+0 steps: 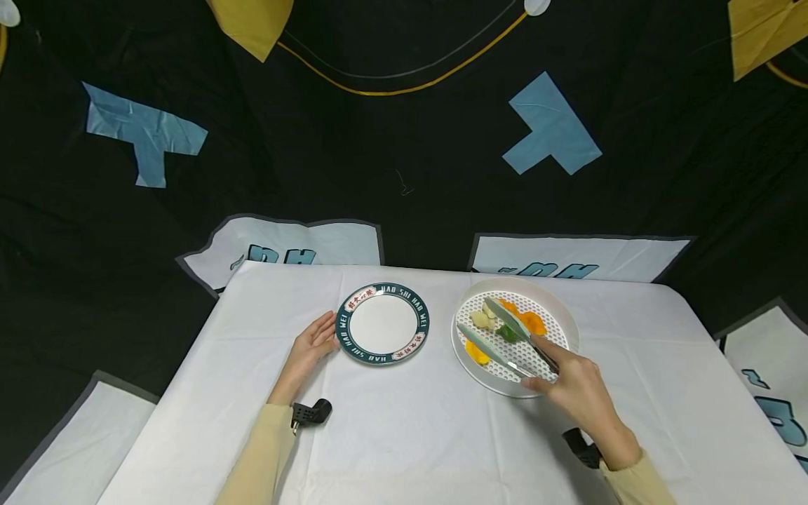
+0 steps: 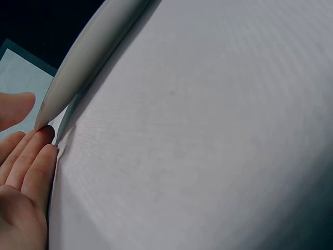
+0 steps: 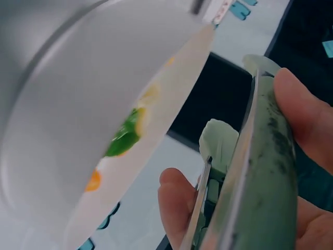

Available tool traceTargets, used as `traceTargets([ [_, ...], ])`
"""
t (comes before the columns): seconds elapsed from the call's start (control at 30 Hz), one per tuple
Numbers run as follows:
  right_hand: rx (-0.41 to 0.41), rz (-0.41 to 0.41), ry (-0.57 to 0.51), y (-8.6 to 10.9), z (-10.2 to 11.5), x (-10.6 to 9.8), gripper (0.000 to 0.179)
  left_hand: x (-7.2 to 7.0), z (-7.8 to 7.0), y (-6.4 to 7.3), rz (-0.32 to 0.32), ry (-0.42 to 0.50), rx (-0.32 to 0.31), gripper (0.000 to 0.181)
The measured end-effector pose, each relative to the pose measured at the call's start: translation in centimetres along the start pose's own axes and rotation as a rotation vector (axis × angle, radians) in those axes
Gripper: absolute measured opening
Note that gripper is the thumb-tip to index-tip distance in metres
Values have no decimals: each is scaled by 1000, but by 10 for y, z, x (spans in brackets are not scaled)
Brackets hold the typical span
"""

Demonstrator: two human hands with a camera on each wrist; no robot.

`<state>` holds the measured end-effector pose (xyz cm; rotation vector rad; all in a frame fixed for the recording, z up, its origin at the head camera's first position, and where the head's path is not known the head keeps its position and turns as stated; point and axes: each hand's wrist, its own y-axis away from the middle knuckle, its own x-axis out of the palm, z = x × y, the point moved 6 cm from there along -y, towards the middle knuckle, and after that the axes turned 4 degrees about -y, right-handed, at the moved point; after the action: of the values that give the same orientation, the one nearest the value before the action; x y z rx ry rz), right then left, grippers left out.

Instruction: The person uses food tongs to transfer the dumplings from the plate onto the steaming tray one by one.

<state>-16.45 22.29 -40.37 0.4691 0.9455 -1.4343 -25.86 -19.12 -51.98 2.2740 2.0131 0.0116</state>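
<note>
My left hand (image 1: 313, 344) touches the left rim of a white plate (image 1: 383, 324) with a dark green lettered border. Its fingers look straight in the left wrist view, tips at the plate's edge (image 2: 86, 67), the thumb held apart above. With my right hand (image 1: 582, 389) I hold tongs (image 1: 492, 351) with pale green tips, their arms spread. They hover over a round white strainer basket (image 1: 568, 319) with a perforated base. Inside lie orange pieces (image 1: 533, 323), a green piece (image 1: 507, 334), pale yellow pieces (image 1: 481, 320) and a yellow piece (image 1: 476, 353). Nothing shows clearly between the tips.
A white cloth (image 1: 404, 435) covers the table, with bare cloth between plate and basket. Behind the far edge hangs a black backdrop (image 1: 379, 161) with blue and yellow patches. Dark wrist cameras (image 1: 311, 413) sit on both wrists.
</note>
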Motion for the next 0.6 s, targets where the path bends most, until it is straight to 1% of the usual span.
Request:
traceTargets([
  [0.33,-43,-36,-43,-17,30,17,73,0,1,-1,-3,-7,7,65],
  [0.5,-115,-55,-65,-26,52,31,74,-1,1,-1,-3,0,2,66],
  [0.6,-148,-62,-88,-30,65,43,74,-1,2,-1,-6,1,1,65],
])
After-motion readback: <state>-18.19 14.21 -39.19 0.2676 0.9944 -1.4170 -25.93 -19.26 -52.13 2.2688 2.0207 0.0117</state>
